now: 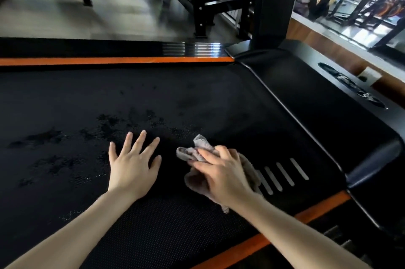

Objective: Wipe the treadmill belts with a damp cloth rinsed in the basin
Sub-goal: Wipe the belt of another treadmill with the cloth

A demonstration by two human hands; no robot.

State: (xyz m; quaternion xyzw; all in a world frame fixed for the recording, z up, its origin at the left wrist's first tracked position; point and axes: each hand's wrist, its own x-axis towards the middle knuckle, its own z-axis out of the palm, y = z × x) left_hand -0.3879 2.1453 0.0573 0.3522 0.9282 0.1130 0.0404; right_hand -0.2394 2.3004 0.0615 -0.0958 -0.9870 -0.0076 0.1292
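Room: we look down on a gym with a pale grey floor (54,16); black equipment frames (201,5) stand beyond the treadmill, blurred.
Far rail: we see an orange strip (109,61) running along the belt's far edge.
Belt: we see the black treadmill belt (65,97) filling most of the view, its surface finely textured.
Damp patches: we see darker wet blotches (109,124) scattered over the left and middle of the belt, just beyond the left fingertips.
Left hand: we see the left hand (131,165) lying palm down on the belt, fingers straight and spread, holding nothing.
Cloth: we see the grey cloth (192,150) bunched on the belt just right of the left hand, one crumpled end poking out toward it.
Right hand: we see the right hand (221,172) on top of the cloth, fingers curled over it, gripping it against the belt.
Stripes: we see a row of pale slanted bars (282,174) on the belt, just right of the cloth.
Near rail: we see a second orange strip (317,209) along the belt's near edge.
Motor cover: we see a glossy black cover (317,104) at the belt's right end, with a black upright (274,1) rising from it.
Right edge: we see a pane (361,5) showing more machines; we cannot tell whether it is mirror or window.
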